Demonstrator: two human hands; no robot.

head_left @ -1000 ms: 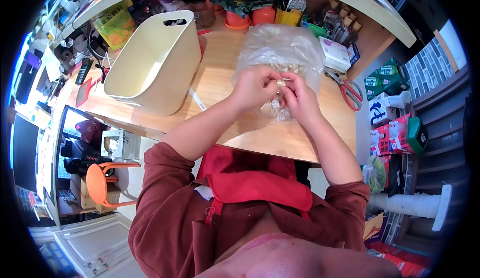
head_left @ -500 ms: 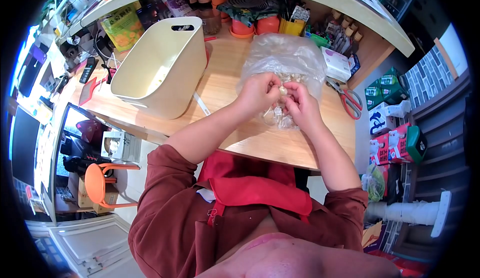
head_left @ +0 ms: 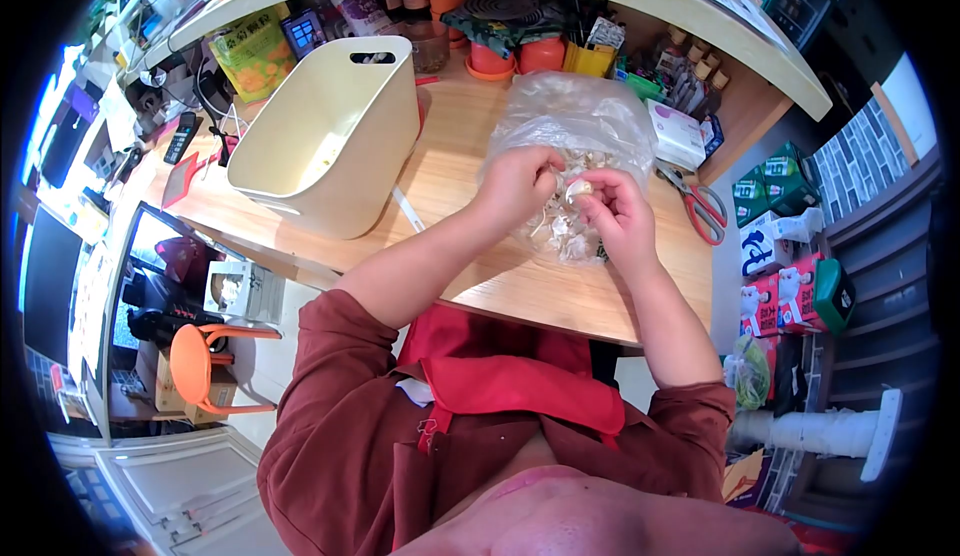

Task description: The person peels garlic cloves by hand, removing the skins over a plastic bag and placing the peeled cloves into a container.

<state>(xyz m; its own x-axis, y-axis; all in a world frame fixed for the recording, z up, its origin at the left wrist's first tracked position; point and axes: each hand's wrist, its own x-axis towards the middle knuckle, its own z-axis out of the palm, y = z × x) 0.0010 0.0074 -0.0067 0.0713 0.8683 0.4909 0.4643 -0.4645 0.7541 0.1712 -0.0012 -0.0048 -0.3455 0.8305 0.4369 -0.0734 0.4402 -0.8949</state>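
The right fingers (head_left: 605, 178) pinch a pale piece (head_left: 578, 189) between their tips; the left fingers (head_left: 545, 161) are bunched just beside it — whether they grip anything, I cannot tell. Beneath both lie papery scraps (head_left: 573, 246) and a clear plastic bag (head_left: 580, 96) on the tabletop (head_left: 550, 298) — a cream bin (head_left: 350, 191) to their left, scissors (head_left: 687, 188) to their right.

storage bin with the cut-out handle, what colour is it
The storage bin is plain cream, inside and out; the head view shows it best.
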